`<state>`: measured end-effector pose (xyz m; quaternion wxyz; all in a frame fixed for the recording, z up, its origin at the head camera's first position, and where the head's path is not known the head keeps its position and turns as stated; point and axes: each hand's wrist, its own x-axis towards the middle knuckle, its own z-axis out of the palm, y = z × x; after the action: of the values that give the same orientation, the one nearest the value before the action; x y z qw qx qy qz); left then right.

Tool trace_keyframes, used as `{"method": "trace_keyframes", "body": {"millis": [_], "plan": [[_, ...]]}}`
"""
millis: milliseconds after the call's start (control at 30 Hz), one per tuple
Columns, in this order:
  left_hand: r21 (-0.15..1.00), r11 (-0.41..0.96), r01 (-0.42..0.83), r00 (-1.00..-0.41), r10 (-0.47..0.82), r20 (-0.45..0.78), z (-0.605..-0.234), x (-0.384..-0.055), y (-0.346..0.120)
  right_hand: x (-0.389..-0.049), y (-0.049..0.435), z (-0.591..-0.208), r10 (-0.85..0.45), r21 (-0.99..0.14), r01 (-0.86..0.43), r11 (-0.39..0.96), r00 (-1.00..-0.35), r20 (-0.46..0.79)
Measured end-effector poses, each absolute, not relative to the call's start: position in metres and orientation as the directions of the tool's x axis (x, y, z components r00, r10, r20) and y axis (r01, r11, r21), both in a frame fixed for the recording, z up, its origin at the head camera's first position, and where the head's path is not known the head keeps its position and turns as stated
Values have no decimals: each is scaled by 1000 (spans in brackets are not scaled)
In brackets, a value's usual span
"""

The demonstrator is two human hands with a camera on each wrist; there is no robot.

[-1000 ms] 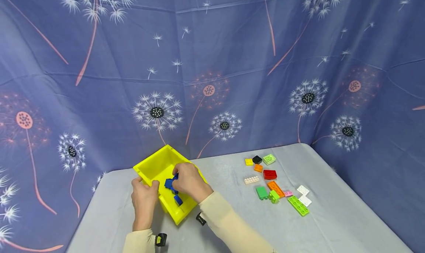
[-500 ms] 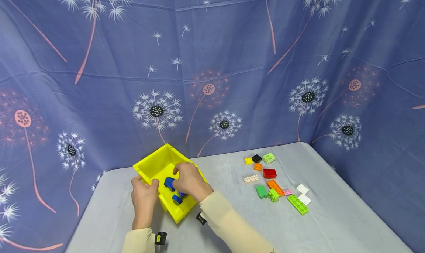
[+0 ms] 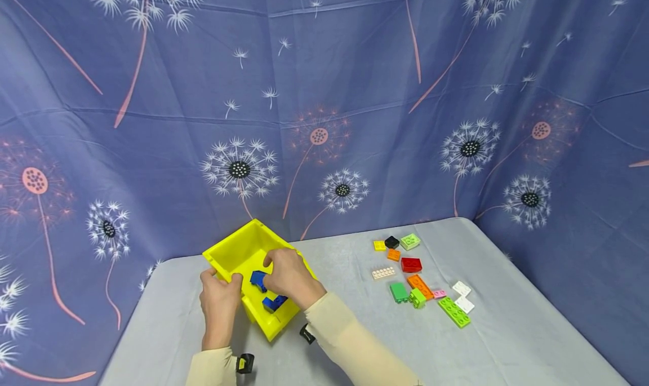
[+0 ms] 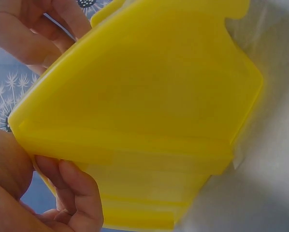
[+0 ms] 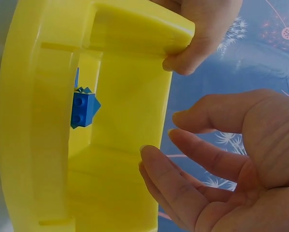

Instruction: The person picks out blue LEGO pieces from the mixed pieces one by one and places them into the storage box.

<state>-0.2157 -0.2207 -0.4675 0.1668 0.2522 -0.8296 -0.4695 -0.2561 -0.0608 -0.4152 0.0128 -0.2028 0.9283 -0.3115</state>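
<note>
My left hand (image 3: 220,307) grips the left wall of a yellow plastic bin (image 3: 223,254), thumb over the rim. In the left wrist view its fingers (image 4: 84,193) curl under a ledge on the bin's outside. The bin stands tilted, its open side towards me. Inside lie a blue brick (image 3: 258,280) near the middle and more blue bricks (image 3: 274,303) by the near end. Over the bin's right side hovers my right hand (image 3: 291,276). The right wrist view shows its thumb and fingers bent and apart, with nothing between them, and a studded blue brick (image 5: 81,108) beyond the bin's edge.
Loose bricks lie on the grey-covered table (image 3: 355,341) to the right: a red brick (image 3: 411,265), an orange plate (image 3: 420,287), a long green plate (image 3: 454,311), a white plate (image 3: 383,273) and several others. A patterned cloth (image 3: 324,149) hangs behind.
My right hand has let go of a blue brick, which has dropped towards the bin's near end beside another blue one. The left hand and the bin have stayed in place.
</note>
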Motion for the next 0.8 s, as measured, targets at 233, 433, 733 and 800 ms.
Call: {"method": "trace_keyframes", "body": {"millis": [233, 433, 733, 800], "plan": [[856, 451, -252, -817, -573, 61, -469, -218, -219, -254, -53, -408, -367, -606, -354, 712, -924, 109], [854, 463, -240, -821, -565, 76, -469, -221, -220, -251, -41, -398, -368, -606, -368, 705, -921, 131], [838, 475, -268, -826, -561, 54, -469, -222, -221, -242, -17, -383, -375, -622, -399, 674, -910, 176], [835, 480, -269, -823, -565, 60, -470, -222, -222, -240, -11, -379, -375, -620, -408, 670, -907, 191]]}}
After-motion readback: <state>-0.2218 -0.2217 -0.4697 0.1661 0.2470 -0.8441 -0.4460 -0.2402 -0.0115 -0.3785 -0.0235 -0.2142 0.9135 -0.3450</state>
